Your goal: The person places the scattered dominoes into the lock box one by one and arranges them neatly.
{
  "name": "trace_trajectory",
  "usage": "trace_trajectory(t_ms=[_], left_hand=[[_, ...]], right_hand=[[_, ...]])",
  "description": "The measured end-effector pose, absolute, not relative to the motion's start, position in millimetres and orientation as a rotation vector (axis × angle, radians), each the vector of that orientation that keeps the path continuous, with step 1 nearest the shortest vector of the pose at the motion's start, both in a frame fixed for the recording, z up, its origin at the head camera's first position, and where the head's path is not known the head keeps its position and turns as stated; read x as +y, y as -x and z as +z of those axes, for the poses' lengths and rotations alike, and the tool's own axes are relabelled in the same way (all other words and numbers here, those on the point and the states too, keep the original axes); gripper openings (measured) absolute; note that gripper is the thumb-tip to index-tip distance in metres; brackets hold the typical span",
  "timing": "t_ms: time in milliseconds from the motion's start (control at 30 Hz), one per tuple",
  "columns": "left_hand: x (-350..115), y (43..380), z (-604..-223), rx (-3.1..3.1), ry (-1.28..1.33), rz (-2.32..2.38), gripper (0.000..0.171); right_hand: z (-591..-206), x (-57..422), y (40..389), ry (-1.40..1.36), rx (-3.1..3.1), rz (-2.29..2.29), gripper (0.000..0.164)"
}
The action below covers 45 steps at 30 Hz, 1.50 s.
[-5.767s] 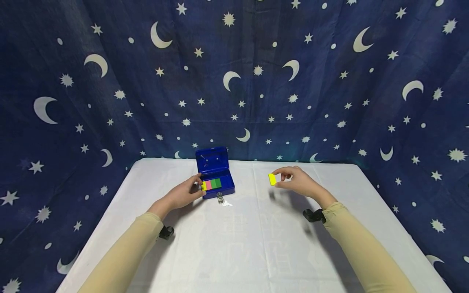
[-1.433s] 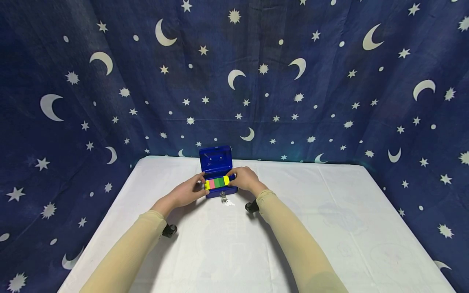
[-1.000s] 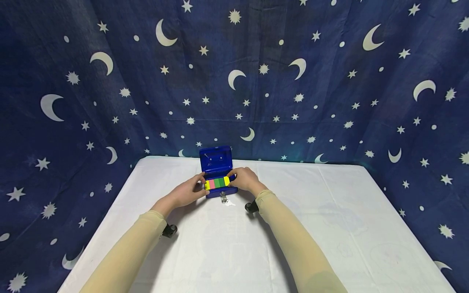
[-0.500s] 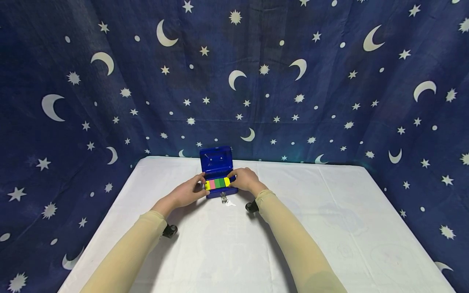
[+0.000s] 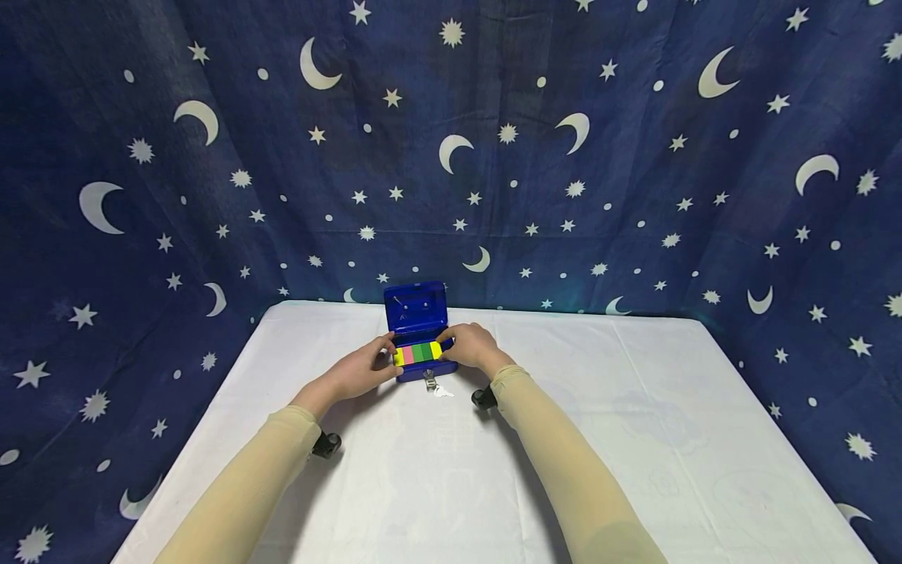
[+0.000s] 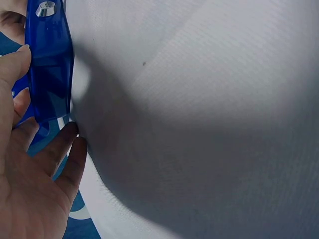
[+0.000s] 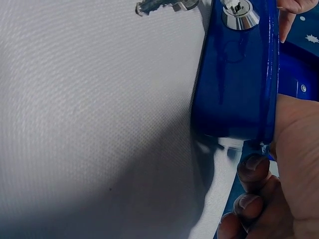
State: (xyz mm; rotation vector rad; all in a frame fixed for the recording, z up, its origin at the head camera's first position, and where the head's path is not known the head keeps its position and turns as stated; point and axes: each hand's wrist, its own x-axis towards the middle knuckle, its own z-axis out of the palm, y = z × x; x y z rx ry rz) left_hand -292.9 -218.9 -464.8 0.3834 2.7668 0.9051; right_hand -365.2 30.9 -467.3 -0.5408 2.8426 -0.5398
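A small blue cash box (image 5: 416, 305) stands with its lid raised at the back of the table. Inside lies a row of flat coloured blocks: a left yellow one (image 5: 398, 356), a pink one (image 5: 407, 355), two green ones (image 5: 421, 352) and a right yellow block (image 5: 436, 349). My left hand (image 5: 357, 370) holds the box's left end, thumb over the front edge; its grip is partly hidden. My right hand (image 5: 475, 345) pinches the right yellow block between thumb and forefinger. In the right wrist view, the other fingers curl beside the box's end (image 7: 234, 89).
A key sits in the front lock (image 7: 240, 14), and more keys (image 5: 442, 391) lie on the white tablecloth (image 5: 437, 470) before the box. A dark blue curtain (image 5: 599, 196) with moons and stars hangs behind and at both sides.
Since the oldest frame, my right hand has carried the yellow block leftward from above the table into the box, at the row's right end. Over the last second both hands have stayed still.
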Motion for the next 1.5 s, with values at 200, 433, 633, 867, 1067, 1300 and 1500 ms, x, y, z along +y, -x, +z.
trace_trajectory(t_ms=[200, 433, 633, 867, 1067, 1300, 1500], left_hand=[[-217.1, 292.1, -463.1, 2.764, -0.372, 0.902, 0.041], [-216.3, 293.0, -464.4, 2.764, -0.37, 0.898, 0.041], [-216.2, 293.5, -465.1, 2.768, -0.378, 0.901, 0.042], [-216.0, 295.5, -467.1, 2.773, -0.394, 0.9, 0.042], [-216.2, 294.3, -466.5, 2.773, -0.39, 0.891, 0.041], [-217.2, 295.1, -466.3, 2.774, -0.374, 0.879, 0.04], [-217.0, 294.1, -465.4, 2.776, -0.36, 0.873, 0.041]], right_hand=[[-467.8, 31.8, 364.7, 0.554, 2.847, -0.547, 0.039], [-467.7, 32.7, 364.8, 0.554, 2.85, -0.545, 0.039], [-467.8, 33.4, 364.9, 0.561, 2.852, -0.543, 0.04], [-465.5, 36.1, 362.9, 0.553, 2.85, -0.568, 0.044], [-460.4, 42.0, 361.3, 0.573, 2.856, -0.599, 0.043], [-448.8, 49.0, 359.2, 0.663, 2.878, -0.603, 0.042], [-440.8, 53.4, 353.3, 0.713, 2.883, -0.623, 0.041]])
